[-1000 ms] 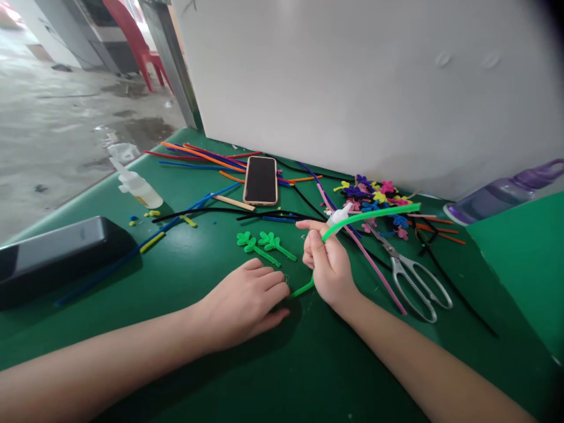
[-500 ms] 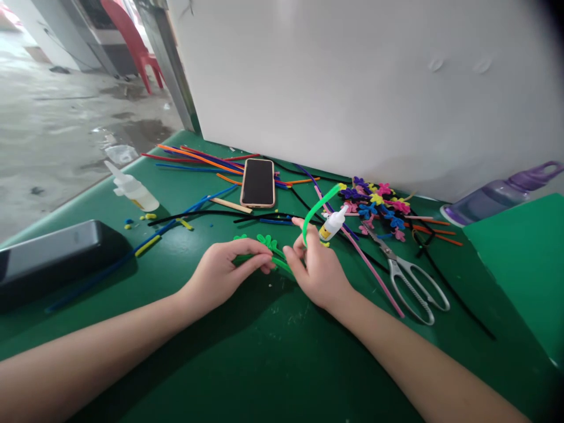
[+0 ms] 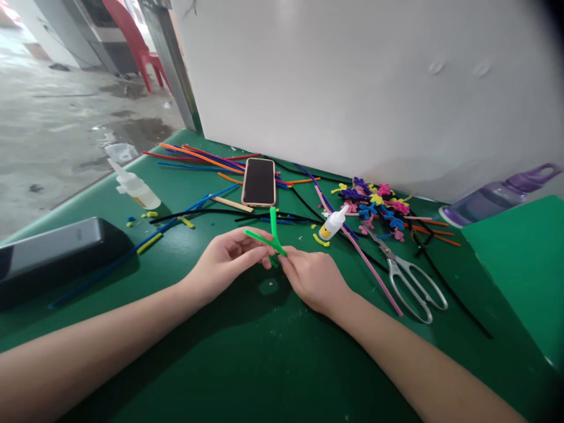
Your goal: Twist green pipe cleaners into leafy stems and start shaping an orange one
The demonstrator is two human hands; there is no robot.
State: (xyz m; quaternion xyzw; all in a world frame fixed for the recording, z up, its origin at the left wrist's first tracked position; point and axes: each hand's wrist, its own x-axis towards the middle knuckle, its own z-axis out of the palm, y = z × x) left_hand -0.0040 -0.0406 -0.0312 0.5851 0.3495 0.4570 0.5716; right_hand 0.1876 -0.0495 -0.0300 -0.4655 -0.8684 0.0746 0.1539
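Both my hands meet over the middle of the green table (image 3: 247,364), working a bright green pipe cleaner (image 3: 274,229). My left hand (image 3: 233,252) curls its thumb and fingers around one part of it. With thumb and forefinger, my right hand (image 3: 311,273) pinches the pipe cleaner where two strands come together. One free end points up and another crosses over my left fingers; the lower part is mostly hidden by my fingers. Just beyond my right hand a small white glue bottle (image 3: 333,224) lies tilted beside a yellow pipe cleaner scrap (image 3: 321,241).
Scissors (image 3: 412,282) and a heap of colourful pipe cleaner flowers (image 3: 376,202) lie to the right, near a purple bottle (image 3: 502,191). A phone (image 3: 259,182) and loose pipe cleaners (image 3: 198,155) lie behind. At left are another glue bottle (image 3: 136,187) and a black device (image 3: 57,255).
My right hand has turned and moved slightly left, closer to the left hand. The green pipe cleaner's long end, which arched to the right, now stands upright between my hands.
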